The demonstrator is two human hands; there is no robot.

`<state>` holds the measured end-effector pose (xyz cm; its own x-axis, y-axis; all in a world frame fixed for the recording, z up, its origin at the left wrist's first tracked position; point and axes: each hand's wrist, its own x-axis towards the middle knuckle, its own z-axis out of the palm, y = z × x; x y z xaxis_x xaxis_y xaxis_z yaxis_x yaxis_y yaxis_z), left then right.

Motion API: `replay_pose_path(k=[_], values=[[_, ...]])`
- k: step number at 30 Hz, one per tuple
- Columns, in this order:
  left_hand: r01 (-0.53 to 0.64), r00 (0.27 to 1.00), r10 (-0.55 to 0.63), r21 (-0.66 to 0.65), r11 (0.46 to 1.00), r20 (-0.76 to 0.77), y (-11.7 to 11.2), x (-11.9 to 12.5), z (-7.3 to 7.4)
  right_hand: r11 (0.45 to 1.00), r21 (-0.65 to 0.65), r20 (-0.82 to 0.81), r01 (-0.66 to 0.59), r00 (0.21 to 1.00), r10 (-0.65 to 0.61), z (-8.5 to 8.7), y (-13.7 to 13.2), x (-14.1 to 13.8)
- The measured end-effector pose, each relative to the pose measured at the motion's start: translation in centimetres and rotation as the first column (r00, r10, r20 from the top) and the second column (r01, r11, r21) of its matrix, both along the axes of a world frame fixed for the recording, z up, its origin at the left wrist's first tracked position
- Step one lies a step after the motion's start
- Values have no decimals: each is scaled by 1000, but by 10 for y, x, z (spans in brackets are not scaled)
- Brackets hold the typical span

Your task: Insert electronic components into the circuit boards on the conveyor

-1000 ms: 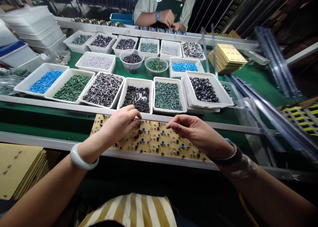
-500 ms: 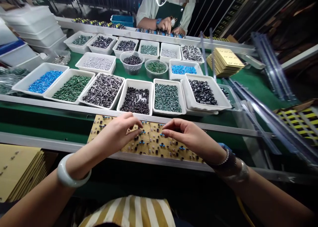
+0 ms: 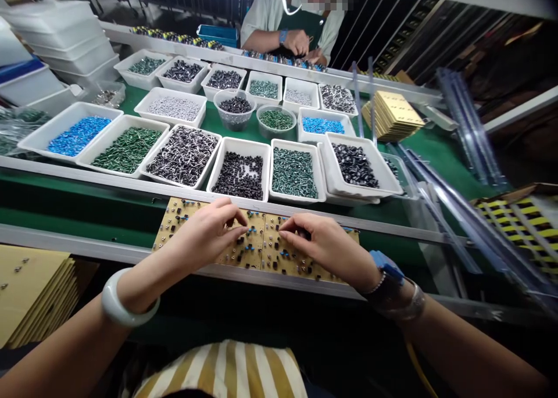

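Tan circuit boards (image 3: 271, 248) with many small black, blue and silver parts lie side by side on the metal rail in front of me. My left hand (image 3: 213, 229) is over the left part of them, thumb and forefinger brought together in a pinch. Above the right part, my right hand (image 3: 325, 244) is also pinched, its fingertips close to the board surface. A dark spot shows inside its curled fingers. Whatever is between the fingertips of either hand is too small to make out.
White trays of loose parts stand just beyond the boards, including black pieces (image 3: 238, 174), green pieces (image 3: 294, 171) and blue pieces (image 3: 78, 136). Stacked tan boards (image 3: 32, 290) are at left, another stack (image 3: 394, 116) at right. A co-worker's hands (image 3: 300, 43) are across the bench.
My right hand has shifted slightly left, its fingertips closer to the seam between the boards. The left hand stays almost in place. The view has tilted a little.
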<state>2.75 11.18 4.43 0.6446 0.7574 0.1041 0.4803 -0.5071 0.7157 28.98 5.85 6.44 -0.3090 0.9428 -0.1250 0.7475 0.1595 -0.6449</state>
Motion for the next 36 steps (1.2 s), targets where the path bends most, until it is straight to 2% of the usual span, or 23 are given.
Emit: replay_pose_path(k=[3,6,9,11,14,15,17,18,20,22,23,24,26,31,36], values=[[-73,985,105,-217,973,136,-2,-2,5,1000,21,37,-22,999,22,0,1,-1],[-74,962,167,-383,921,215,-3,-4,6,998,41,63,-47,997,44,-1,1,-3],[-65,946,199,-453,889,255,-4,-6,4,994,75,84,-82,994,75,-3,1,-4],[-62,947,197,-458,887,254,-4,-8,3,991,90,76,-95,993,89,-3,1,-4],[-62,962,166,-415,908,219,-5,-9,2,996,56,-24,-71,997,72,1,2,-6],[-73,968,156,-376,924,196,-5,-9,2,999,16,-90,-49,995,50,2,2,-7],[-103,982,137,-243,965,131,-5,-8,0,989,-146,-256,6,966,-43,6,2,-10],[-114,987,130,-162,980,90,-5,-7,-1,965,-258,-341,35,932,-125,7,2,-12],[-114,994,114,-33,993,1,-4,-4,-4,871,-487,-471,66,820,-326,10,1,-15],[-95,993,97,25,995,-64,-3,0,-8,772,-633,-538,48,690,-484,12,-1,-17],[-85,993,88,40,996,-82,-2,2,-9,743,-668,-560,29,638,-529,13,-2,-17],[-76,992,80,55,996,-94,-2,3,-10,728,-686,-579,9,599,-553,14,-2,-16],[-60,992,69,84,995,-108,-2,5,-10,731,-682,-614,-11,552,-564,15,-4,-15],[-37,977,59,109,993,-204,-3,7,-4,781,-621,-638,70,534,-555,10,-6,-8],[-30,958,81,187,982,-274,-5,9,-2,771,-623,-653,132,455,-606,5,-6,-1]])
